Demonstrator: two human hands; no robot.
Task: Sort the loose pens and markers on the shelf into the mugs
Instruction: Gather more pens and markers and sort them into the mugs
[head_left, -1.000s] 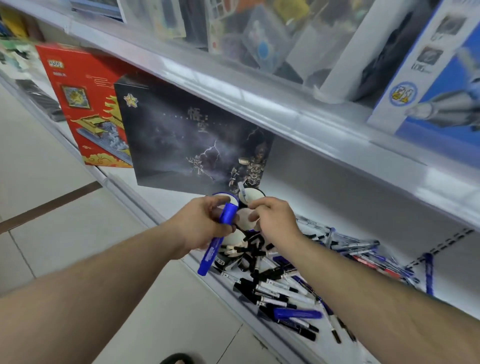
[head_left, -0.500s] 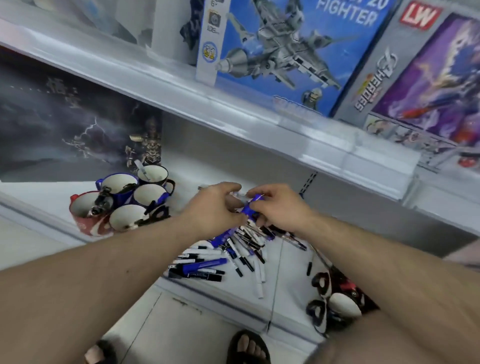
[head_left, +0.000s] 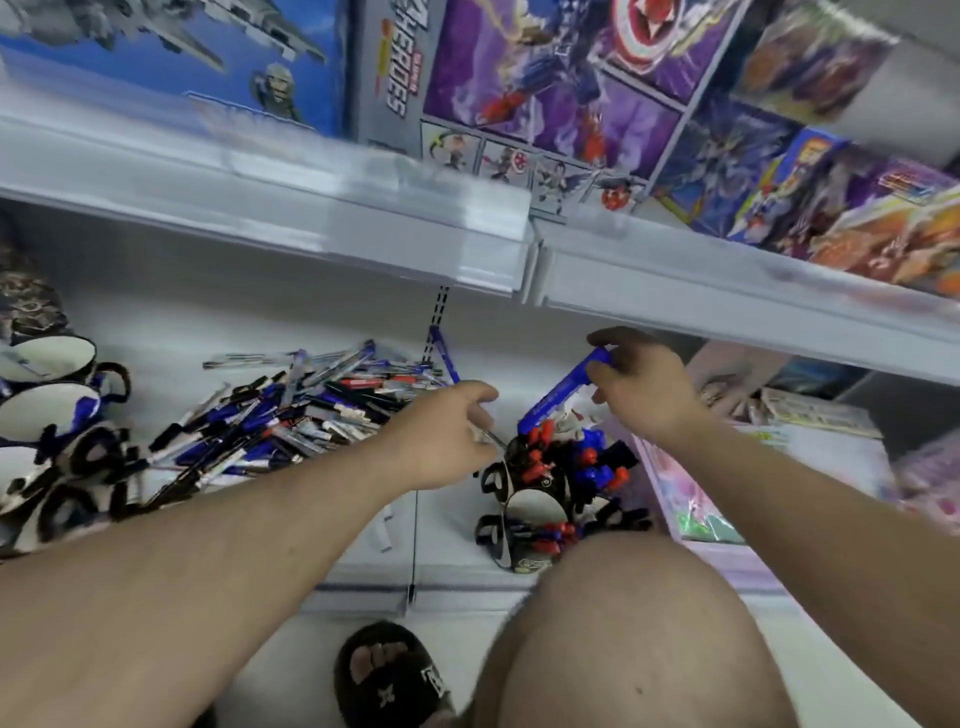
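A thick blue marker (head_left: 563, 394) is pinched at its far end by the right hand (head_left: 641, 387), fingers curled round the cap, and is held slanted above a cluster of black-and-white mugs (head_left: 524, 499) at the near right of the white shelf (head_left: 260, 322). The marker's lower tip is seen just over the far mug of that cluster, which is already crowded with red- and blue-capped markers (head_left: 566, 457); whether the tip touches them cannot be told. The left hand (head_left: 441, 436) is held just left of the same mugs, thumb and forefinger closed on a thin pen (head_left: 496, 440), of which only a short, blurred stretch is shown.

A loose heap of pens and markers (head_left: 291, 415), mostly blue, black and white with some red, is spread across the middle of the shelf, well left of the filled mugs. A second group of mugs (head_left: 52, 415), white inside with blue and black patterning, is stood at the far left edge of the view. Boxed building-toy sets (head_left: 545, 78) are lined along the upper shelf, and pink packaged goods (head_left: 691, 499) are laid to the right of the mugs. A bare knee (head_left: 639, 623) and a dark sandal (head_left: 389, 675) are shown at the bottom of the frame.
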